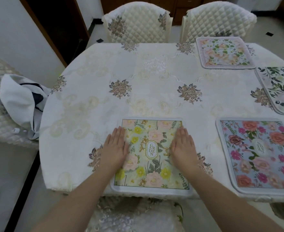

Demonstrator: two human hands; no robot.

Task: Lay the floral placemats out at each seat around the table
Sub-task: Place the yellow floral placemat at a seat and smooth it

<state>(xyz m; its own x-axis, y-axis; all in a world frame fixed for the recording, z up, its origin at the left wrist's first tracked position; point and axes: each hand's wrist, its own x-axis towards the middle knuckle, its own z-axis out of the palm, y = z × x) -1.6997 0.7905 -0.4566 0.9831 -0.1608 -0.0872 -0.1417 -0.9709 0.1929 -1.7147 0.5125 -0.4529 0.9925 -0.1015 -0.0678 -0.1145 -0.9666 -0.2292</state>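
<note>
Placemat, "GARDEN" label, long axis square to counter's near edge; left hand, right hand pressing flat, fingers straight.

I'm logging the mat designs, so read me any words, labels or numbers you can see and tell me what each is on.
"GARDEN", in an oval badge, letters stacked in two columns: on the yellow-flowered mat under both hands.
Oval badge on the blue mat with pink roses: holds lettering, too blurred to read.
The other two mats, the tablecloth and the chairs: no text visible.
</note>
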